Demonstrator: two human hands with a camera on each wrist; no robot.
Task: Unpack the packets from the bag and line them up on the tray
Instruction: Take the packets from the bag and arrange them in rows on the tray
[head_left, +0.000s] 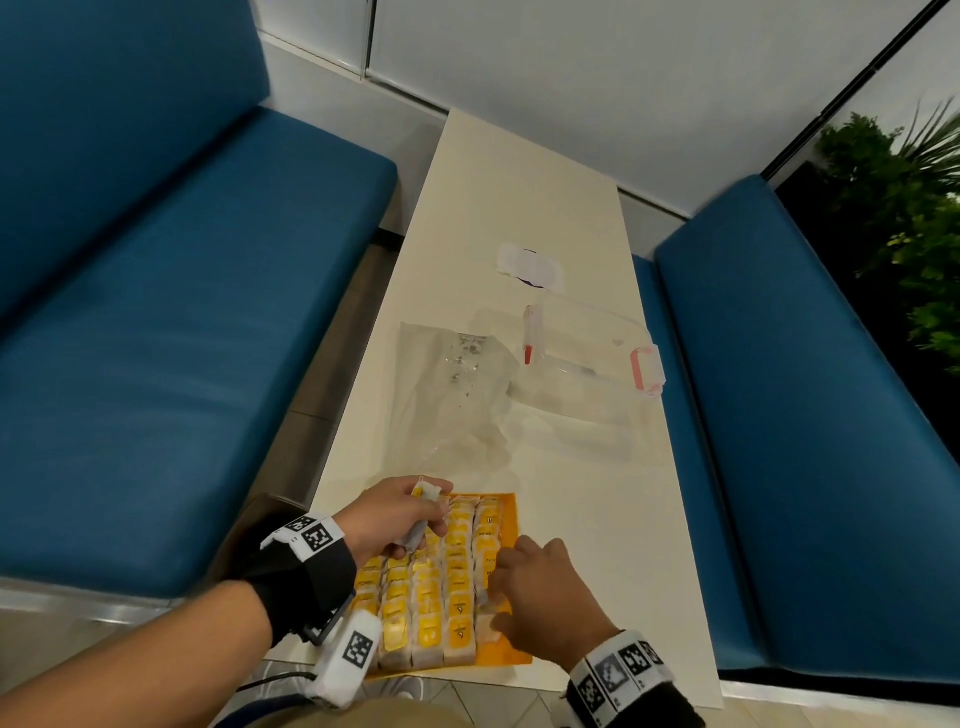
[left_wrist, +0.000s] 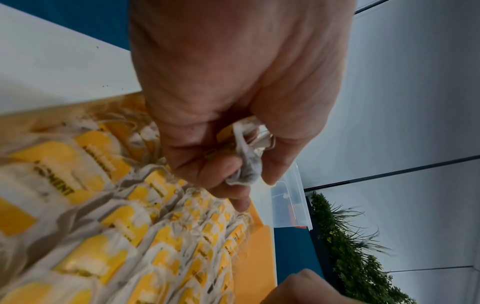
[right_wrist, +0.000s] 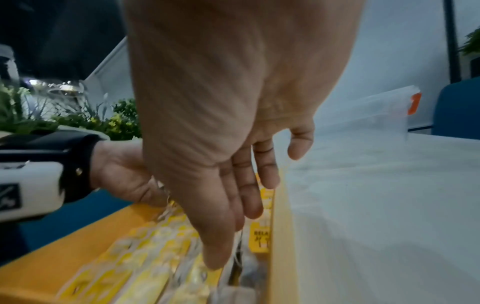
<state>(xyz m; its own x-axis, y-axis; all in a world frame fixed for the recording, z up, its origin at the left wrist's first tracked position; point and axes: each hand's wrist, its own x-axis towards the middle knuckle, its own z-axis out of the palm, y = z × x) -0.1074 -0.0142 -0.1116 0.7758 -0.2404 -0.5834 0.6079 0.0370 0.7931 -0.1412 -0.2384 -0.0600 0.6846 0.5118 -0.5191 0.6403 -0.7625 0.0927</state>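
The left hand (head_left: 395, 512) gripped spare packets (head_left: 422, 512) above the tray (head_left: 511, 656); the right hand (head_left: 540, 597), fingers straight, pressed its rightmost row. The bag (head_left: 452, 384) lay beyond. Best: steady neighbours, seat each packet snugly.

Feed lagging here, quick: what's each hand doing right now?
Left hand: closed on packets.
Right hand: open, straight fingers over the tray's rows.

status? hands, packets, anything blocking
Left hand grips a few packets above the tray. Right hand open, fingers on the tray's right-hand row. Bag flat, looks empty. Nothing blocking.
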